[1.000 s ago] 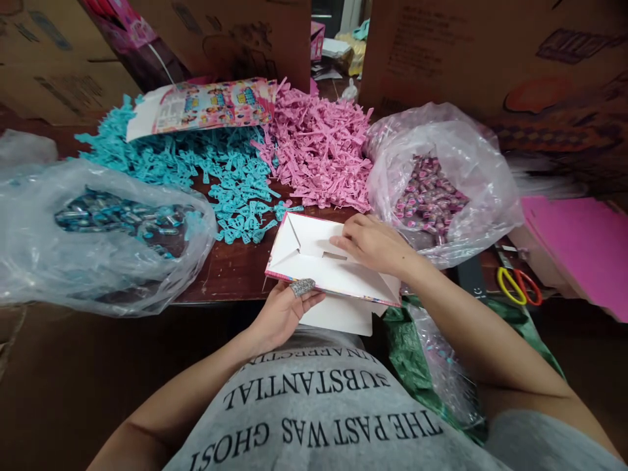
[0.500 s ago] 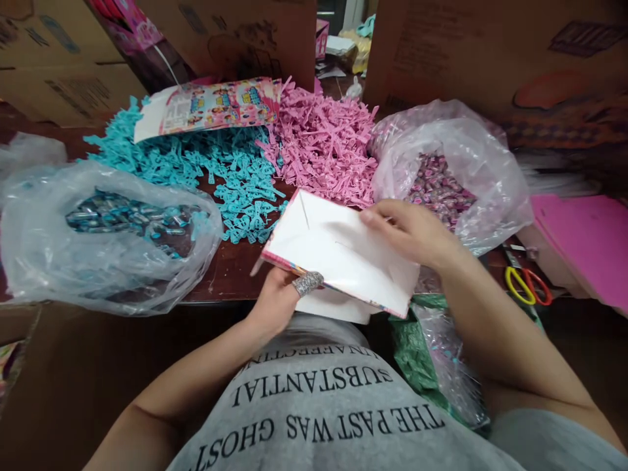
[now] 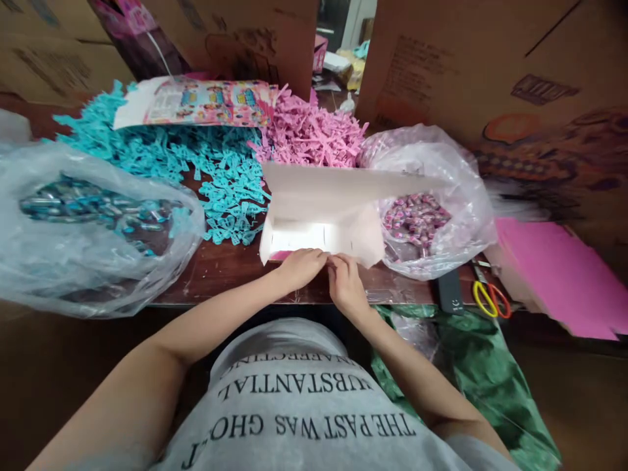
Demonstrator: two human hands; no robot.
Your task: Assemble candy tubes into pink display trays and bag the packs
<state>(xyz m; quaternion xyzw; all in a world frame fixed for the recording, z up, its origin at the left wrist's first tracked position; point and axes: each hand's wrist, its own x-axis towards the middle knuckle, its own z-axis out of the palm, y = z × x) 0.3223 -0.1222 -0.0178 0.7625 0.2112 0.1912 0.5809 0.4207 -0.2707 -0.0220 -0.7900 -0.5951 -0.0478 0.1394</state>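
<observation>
A cardboard box (image 3: 299, 233), white inside, stands opened out on the table in front of me, its tall back flap raised. Along its near wall, my left hand (image 3: 304, 267) closes its fingers over the edge. Right beside it, my right hand (image 3: 345, 278) pinches the same edge, fingertips almost meeting the left ones. A strip of pink shows inside by the near left corner. The outer face of the near wall is mostly hidden by my hands.
Turquoise plastic pieces (image 3: 230, 196) and pink ones (image 3: 318, 134) lie behind, with printed card sheets (image 3: 206, 104) on top. Plastic bags (image 3: 181, 268) (image 3: 471, 216) flank the box. Scissors (image 3: 485, 297), a black object (image 3: 450, 292) and pink sheets (image 3: 549, 268) are at right.
The flat, folded box has been opened out and set on the table. Both hands have moved to its near edge; my right hand came down and left from its top.
</observation>
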